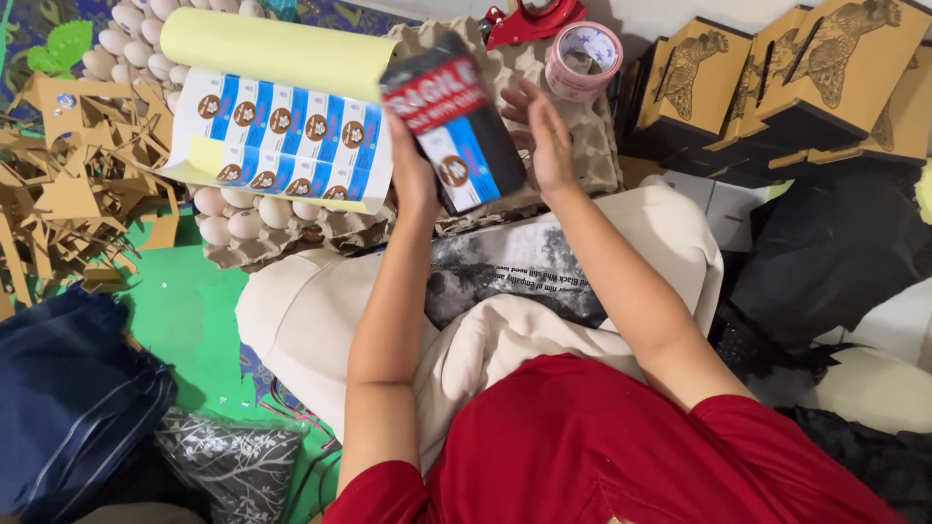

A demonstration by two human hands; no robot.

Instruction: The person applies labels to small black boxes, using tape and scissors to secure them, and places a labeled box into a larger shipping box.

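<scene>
A black wrapped parcel (pixel 471 131) with a red label near its top and a blue and white sticker lower down is held up in front of me. My left hand (pixel 413 170) grips its left edge from below. My right hand (pixel 544 136) presses flat with spread fingers against its right side. Left of the parcel lies a sheet of blue and white stickers (pixel 286 141) with its yellow backing (pixel 277 49) curled over, resting on a tray of white eggs (pixel 238 218).
Empty grey egg trays (pixel 592 146) lie behind the parcel. A roll of printed tape (pixel 582 58) and a red tape dispenser (pixel 529 19) sit at the back. Brown cardboard boxes (pixel 777 78) stand right, cardboard scraps (pixel 68 184) left, dark blue cloth (pixel 68 398) lower left.
</scene>
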